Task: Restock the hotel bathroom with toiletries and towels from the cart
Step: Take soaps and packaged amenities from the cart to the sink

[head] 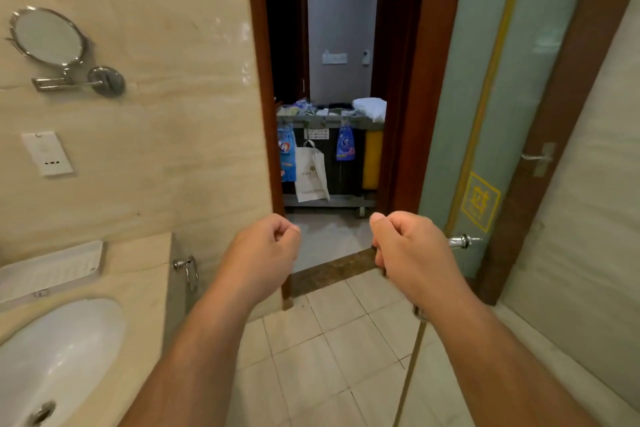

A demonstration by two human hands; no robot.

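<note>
We judge restocking barely begun: our left hand [266, 246] and right hand [412, 250] are clenched on nothing, just before the doorway [343, 80]. Beyond the doorway stands the cart [329, 156], towels [370, 107] on top. Left of the doorway, a marble tabletop [145, 270] holds a sink [59, 357] and a white tray [52, 270]. The floor [329, 357] is tiled.

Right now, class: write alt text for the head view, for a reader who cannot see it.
The left hand and right hand, curled and empty, reach toward an open doorway; beyond it a housekeeping cart holds white towels. A sink sits at left.
</note>
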